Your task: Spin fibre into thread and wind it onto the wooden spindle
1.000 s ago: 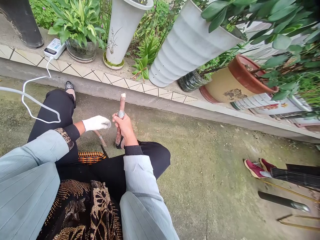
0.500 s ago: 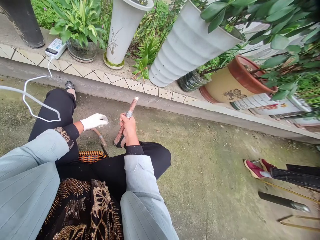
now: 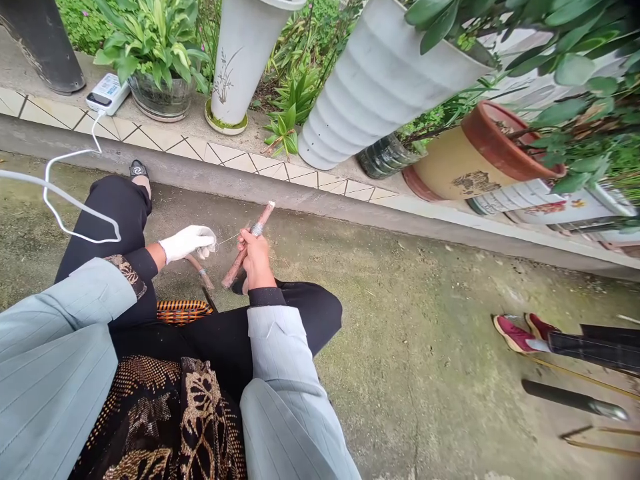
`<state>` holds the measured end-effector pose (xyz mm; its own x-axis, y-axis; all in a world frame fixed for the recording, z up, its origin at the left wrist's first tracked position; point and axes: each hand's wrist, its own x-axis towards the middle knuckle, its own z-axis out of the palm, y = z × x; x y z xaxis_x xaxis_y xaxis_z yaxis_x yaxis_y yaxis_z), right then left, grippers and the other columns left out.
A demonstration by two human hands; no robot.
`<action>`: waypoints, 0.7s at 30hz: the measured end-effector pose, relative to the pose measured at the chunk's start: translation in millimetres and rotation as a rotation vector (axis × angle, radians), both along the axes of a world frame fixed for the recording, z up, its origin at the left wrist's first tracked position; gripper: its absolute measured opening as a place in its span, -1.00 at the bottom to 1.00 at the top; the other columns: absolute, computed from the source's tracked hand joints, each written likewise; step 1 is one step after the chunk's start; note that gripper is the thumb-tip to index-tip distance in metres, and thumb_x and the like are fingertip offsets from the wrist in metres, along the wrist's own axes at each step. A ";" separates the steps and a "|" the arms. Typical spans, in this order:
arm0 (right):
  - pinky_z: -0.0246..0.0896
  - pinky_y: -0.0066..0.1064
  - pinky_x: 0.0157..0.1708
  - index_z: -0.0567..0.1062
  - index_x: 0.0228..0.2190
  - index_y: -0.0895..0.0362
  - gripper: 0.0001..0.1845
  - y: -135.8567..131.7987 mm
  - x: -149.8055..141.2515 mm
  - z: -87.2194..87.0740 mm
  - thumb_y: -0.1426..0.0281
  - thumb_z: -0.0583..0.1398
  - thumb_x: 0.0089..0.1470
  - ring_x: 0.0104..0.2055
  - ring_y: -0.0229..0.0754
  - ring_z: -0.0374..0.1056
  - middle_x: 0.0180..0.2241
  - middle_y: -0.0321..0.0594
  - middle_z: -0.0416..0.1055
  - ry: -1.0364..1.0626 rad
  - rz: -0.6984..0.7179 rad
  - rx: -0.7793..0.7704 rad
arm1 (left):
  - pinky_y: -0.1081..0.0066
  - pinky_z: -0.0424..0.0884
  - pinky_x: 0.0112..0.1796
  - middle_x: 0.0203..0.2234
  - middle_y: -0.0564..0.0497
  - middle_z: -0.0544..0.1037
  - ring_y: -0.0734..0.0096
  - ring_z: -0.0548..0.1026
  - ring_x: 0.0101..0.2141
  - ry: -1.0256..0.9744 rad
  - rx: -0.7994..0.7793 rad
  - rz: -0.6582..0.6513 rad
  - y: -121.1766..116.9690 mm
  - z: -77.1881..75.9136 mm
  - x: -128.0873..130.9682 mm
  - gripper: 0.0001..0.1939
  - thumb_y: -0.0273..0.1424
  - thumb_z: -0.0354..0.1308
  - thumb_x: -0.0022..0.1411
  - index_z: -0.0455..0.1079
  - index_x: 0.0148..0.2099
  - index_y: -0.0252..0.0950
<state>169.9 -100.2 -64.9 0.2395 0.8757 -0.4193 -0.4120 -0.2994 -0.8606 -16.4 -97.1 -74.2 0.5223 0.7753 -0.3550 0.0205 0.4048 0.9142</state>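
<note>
A brownish stick with a pale cut end is gripped in my right hand, slanting up to the right. Just above my thumb, grey wire or cord is wound round it as a band. A thin strand runs from there across to my left hand. That hand wears a white glove, its fingers pinched together on the strand. Below the glove, a second, bent stick with a greyish band round it lies close to a dark, thin-handled tool, mostly hidden.
An orange-and-black woven seat shows between my legs. Ahead runs a tiled ledge with several plant pots and a white device, its white cable looping down at left. Another person's red shoes are at right.
The stick's top end has dipped slightly and its lower end has shifted left. The strand between my hands now looks straighter and shows more clearly. The view has shifted slightly.
</note>
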 end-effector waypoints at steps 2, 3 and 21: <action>0.00 -0.62 -0.72 0.27 -0.47 0.12 -0.68 0.1 -2.1 -4.9 0.50 0.34 -0.21 -0.61 -0.46 0.16 -0.58 -0.46 0.23 0.010 0.010 -0.035 | 0.55 0.32 -0.61 -0.60 0.03 0.47 0.58 0.40 -0.65 0.049 -0.005 -0.030 -2.0 1.7 2.0 -0.78 -0.30 0.20 0.09 0.32 -0.41 -0.36; 0.00 -0.62 -0.72 0.27 -0.47 0.13 -0.68 0.1 -3.5 -6.8 0.51 0.33 -0.20 -0.62 -0.46 0.16 -0.58 -0.46 0.24 0.020 0.019 -0.054 | 0.56 0.30 -0.63 -0.60 0.04 0.46 0.58 0.39 -0.66 0.070 0.004 -0.036 -2.6 2.5 2.8 -0.79 -0.31 0.19 0.10 0.31 -0.42 -0.36; 0.04 -0.63 -0.70 0.39 -0.44 0.18 -0.82 -1.6 -10.9 -12.2 0.56 0.29 -0.11 -0.54 -0.40 0.32 -0.56 -0.37 0.38 0.269 0.144 -0.158 | 0.35 0.39 -0.19 -0.39 -0.04 0.52 0.37 0.46 -0.32 0.078 0.320 -0.142 5.5 -5.6 -6.1 -0.76 -0.28 0.19 0.05 0.44 -0.32 -0.38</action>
<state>159.0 -101.8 -77.1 -0.0195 0.8114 -0.5842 -0.5619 -0.4922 -0.6649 -22.5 -91.6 -79.7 0.6139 0.7752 -0.1488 0.1310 0.0859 0.9877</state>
